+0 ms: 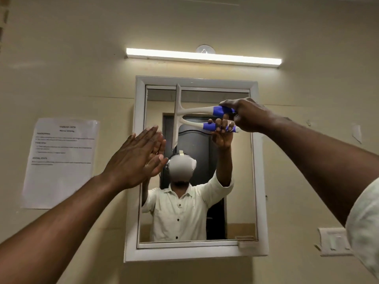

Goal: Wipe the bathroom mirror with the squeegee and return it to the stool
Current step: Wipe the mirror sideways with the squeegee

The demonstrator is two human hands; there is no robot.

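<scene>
A white-framed bathroom mirror hangs on the cream wall ahead. My right hand grips the blue-and-white handle of a squeegee. The squeegee's blade stands vertical against the glass in the mirror's upper left part, its top at the frame's upper edge. My left hand is flat with fingers straight, palm pressed at the mirror's left frame edge. The glass reflects both hands, the squeegee and a person in a pale shirt. The stool is out of view.
A lit tube light runs above the mirror. A printed paper sheet is taped to the wall on the left. A switch plate sits on the wall at lower right.
</scene>
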